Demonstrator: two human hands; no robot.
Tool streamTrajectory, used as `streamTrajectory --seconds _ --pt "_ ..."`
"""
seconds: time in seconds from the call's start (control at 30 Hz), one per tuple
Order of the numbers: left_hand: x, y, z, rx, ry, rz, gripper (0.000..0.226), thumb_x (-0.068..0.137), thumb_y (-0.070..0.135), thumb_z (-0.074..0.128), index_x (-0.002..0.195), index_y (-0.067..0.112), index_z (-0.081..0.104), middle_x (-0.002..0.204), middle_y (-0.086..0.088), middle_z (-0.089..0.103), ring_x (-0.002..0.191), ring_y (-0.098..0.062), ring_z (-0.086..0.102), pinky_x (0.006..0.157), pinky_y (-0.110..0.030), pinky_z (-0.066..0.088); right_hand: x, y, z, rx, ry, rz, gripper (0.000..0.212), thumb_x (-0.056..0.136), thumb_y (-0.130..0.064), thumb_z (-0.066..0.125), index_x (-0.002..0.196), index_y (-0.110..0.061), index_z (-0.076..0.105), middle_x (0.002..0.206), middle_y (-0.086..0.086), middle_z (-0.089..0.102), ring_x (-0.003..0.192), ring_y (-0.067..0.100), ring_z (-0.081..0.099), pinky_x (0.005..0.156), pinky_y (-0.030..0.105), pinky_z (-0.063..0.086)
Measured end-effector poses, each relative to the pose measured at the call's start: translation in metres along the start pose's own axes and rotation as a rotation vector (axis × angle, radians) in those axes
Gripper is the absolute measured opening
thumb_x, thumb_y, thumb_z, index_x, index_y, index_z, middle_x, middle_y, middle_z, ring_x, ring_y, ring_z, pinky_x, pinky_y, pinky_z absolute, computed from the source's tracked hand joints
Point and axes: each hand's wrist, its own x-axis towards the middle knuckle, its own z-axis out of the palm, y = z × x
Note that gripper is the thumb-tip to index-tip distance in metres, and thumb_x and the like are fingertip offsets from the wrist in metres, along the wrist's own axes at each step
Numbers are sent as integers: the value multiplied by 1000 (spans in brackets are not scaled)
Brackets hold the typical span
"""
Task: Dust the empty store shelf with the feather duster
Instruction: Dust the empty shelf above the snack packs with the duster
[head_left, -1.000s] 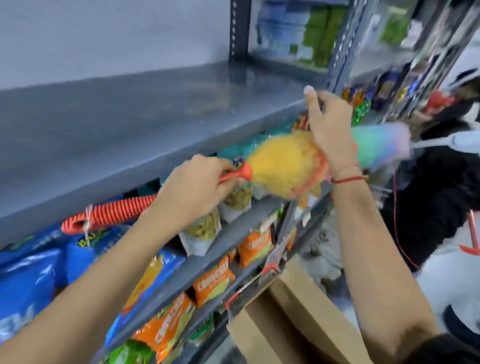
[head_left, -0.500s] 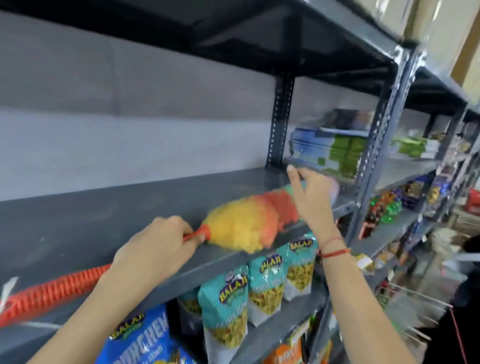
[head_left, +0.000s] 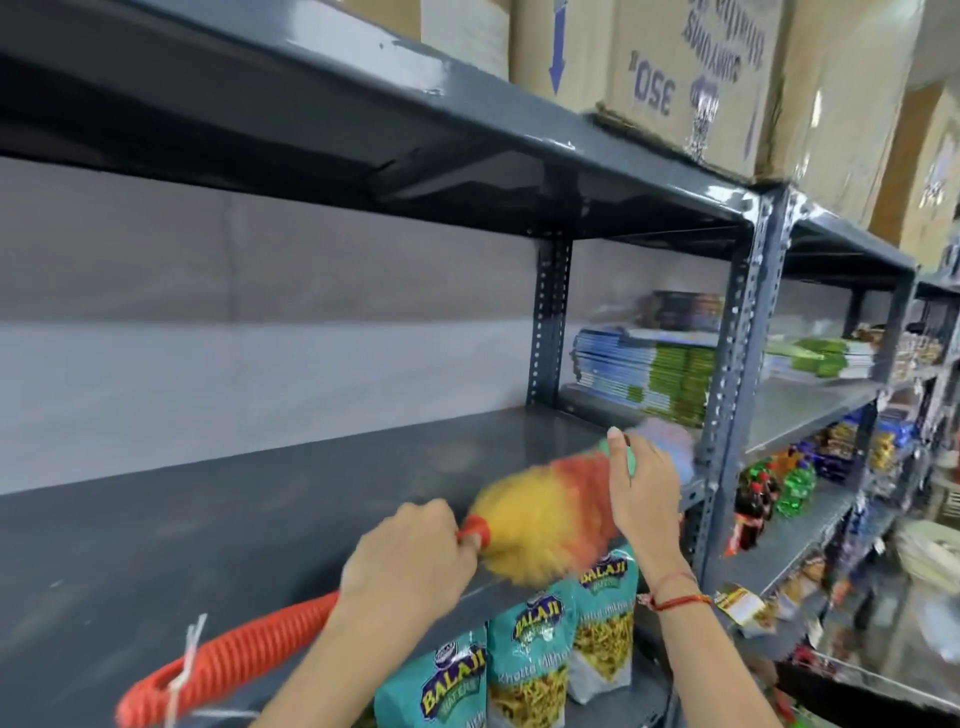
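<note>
I see both forearms rising from the bottom of the frame toward the bare dark grey metal shelf at centre. My left hand is curled tight around the ribbed orange handle of the fluffy yellow, red and green feather duster, just behind its head. My right hand stands wrist-up, fingers loosely together and index raised, resting against the plume's far side. The duster lies along the shelf's front edge, above teal snack packets.
</note>
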Motion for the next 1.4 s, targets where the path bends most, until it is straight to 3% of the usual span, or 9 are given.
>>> streamTrajectory --seconds 0.23,0.4,0.53,0.63,0.7,0.87,1.07,1.27,1.4 --pt "19 -3 -5 111 103 -191 43 96 41 37 118 10 55 122 -13 58 112 -33 57 88 -37 45 -15 14 20 -8 -217 -2 29 98 -29 48 106 -7 66 104 14 70 103 31 58 90 40 44" --pt "11 -2 -7 207 227 -232 34 97 31 37 114 10 58 118 -12 61 110 -33 59 86 -36 47 -27 21 18 -69 -346 -56 40 92 -53 45 101 -24 71 98 0 76 94 21 67 73 30 47" --pt "21 22 3 127 142 -219 38 97 34 37 118 9 57 123 -14 58 114 -34 56 90 -38 45 -32 25 15 -86 -310 -183 47 94 -51 44 99 -15 74 105 4 76 101 22 68 81 29 52" --pt "29 36 10 114 71 -220 37 97 29 37 122 7 54 127 -15 57 116 -34 54 91 -39 44 -33 26 15 -93 -272 -196 52 96 -47 40 90 -10 75 90 10 77 86 27 70 67 23 44" --pt "31 31 10 104 61 -253 37 97 28 37 123 7 53 126 -15 57 115 -34 55 89 -39 45 -33 26 16 -91 -243 -202 47 95 -39 42 87 -7 75 87 12 77 81 29 71 65 23 42" --pt "13 5 3 150 99 -328 38 97 29 37 123 7 53 126 -15 57 115 -35 55 89 -40 44 -36 28 16 -87 -246 -208 34 97 -25 51 89 -2 74 91 18 76 85 34 70 74 35 54" --pt "-28 -42 -17 196 212 -474 40 95 34 38 115 6 58 119 -18 61 108 -39 58 84 -39 45 -38 28 13 -67 -276 -225 36 96 -29 52 89 -1 73 98 18 75 92 33 69 82 39 54" --pt "-44 -20 -8 91 268 -388 52 94 49 35 108 6 60 112 -22 63 103 -42 59 83 -42 47 -63 -10 16 -36 -246 -356 41 91 -39 51 93 -7 75 102 13 76 100 26 70 89 38 55" --pt "-45 -2 5 74 217 -350 49 94 47 38 111 6 59 116 -19 62 107 -40 58 83 -41 46 -93 -48 34 74 -208 -408 45 91 -38 44 86 -6 74 90 10 77 88 24 72 84 34 54"
